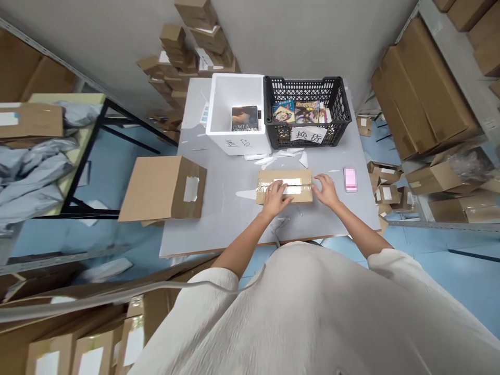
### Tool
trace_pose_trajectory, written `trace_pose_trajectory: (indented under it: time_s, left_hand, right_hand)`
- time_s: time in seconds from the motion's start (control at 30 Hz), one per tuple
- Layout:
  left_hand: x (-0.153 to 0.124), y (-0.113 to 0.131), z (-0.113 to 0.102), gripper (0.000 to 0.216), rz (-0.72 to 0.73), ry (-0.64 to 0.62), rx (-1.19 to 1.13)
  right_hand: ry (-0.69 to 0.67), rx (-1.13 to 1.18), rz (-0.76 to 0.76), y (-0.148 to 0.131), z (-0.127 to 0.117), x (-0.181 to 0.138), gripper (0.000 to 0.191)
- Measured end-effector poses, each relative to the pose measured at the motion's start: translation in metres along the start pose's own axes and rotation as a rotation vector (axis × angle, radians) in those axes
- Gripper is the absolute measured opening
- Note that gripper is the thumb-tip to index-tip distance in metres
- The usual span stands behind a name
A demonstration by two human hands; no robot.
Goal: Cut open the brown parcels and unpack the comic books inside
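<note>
A small flat cardboard parcel [285,177] with white labels and clear tape lies in the middle of the grey table [219,219]. My left hand [275,198] rests flat on its near left part, fingers spread over the label. My right hand [326,190] touches the parcel's right end, fingers apart. Neither hand grips anything. A pink item [350,179] lies on the table just right of my right hand.
A larger cardboard box [158,188] sits at the table's left edge. At the back stand a white bin [236,114] holding a book and a black crate [307,112] with books. Paper scraps [281,155] lie before them. Stacked boxes surround the table on shelves and floor.
</note>
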State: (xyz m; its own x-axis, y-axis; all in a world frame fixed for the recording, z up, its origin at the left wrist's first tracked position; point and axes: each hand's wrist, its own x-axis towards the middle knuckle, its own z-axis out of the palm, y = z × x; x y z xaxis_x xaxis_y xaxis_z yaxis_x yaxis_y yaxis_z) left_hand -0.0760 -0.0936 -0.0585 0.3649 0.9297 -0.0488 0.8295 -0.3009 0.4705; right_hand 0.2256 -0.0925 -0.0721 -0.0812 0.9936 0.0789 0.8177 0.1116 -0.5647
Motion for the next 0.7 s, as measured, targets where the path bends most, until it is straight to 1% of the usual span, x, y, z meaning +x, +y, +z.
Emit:
trace_pose_trajectory:
  time_s: [0.07,0.13,0.23,0.3,0.37,0.5,0.6,0.7]
  left_hand:
    - [0.001,-0.001,0.000,0.058,0.021,0.014,-0.015]
    - [0.001,-0.004,-0.003,0.056,0.055,0.005,-0.028]
    - [0.000,-0.012,-0.012,0.048,0.101,-0.005,-0.029]
    - [-0.004,-0.020,-0.020,0.041,0.096,0.023,-0.015]
    - [-0.009,-0.028,-0.025,0.039,0.047,0.059,-0.006]
    - [-0.020,-0.035,-0.029,0.040,-0.072,0.100,-0.017]
    - [-0.024,-0.033,-0.027,0.042,-0.078,0.108,-0.028]
    - [-0.024,-0.029,-0.026,0.047,-0.075,0.104,-0.036]
  right_hand:
    - [-0.052,-0.048,-0.046,-0.017,-0.003,0.010,0.056]
    - [-0.120,-0.092,-0.057,-0.026,-0.006,0.019,0.061]
    - [-0.196,-0.143,-0.024,-0.029,-0.011,0.030,0.062]
    - [-0.214,-0.173,0.008,-0.029,-0.013,0.033,0.060]
    - [-0.198,-0.190,0.024,-0.029,-0.013,0.035,0.060]
    - [-0.105,-0.166,0.012,-0.032,-0.010,0.034,0.062]
    - [-0.081,-0.139,-0.017,-0.036,-0.011,0.034,0.062]
    - [-0.053,-0.130,-0.049,-0.041,-0.017,0.035,0.062]
